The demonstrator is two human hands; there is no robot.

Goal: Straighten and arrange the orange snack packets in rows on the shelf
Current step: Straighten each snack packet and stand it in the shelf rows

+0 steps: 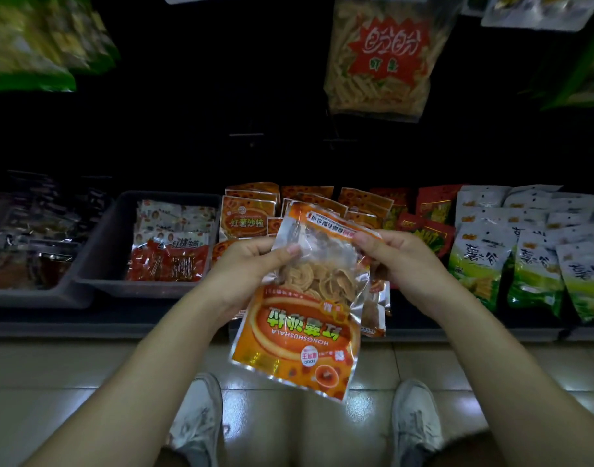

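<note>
I hold one orange snack packet (299, 325) upside down in front of the low shelf, its printed end hanging toward the floor. My left hand (252, 264) pinches its left edge with thumb on the clear window. My right hand (396, 261) pinches the top right edge. Behind it, several more orange packets (245, 214) stand and lean unevenly on the shelf; a second packet shows partly behind the held one at its right.
A grey bin (110, 251) of red-and-white packets sits to the left, dark packets (29, 251) further left. Red packets (430, 224) and green-white packets (524, 261) stand to the right. A clear bag of sticks (383, 59) hangs above. My shoes (417, 423) rest on the tiled floor.
</note>
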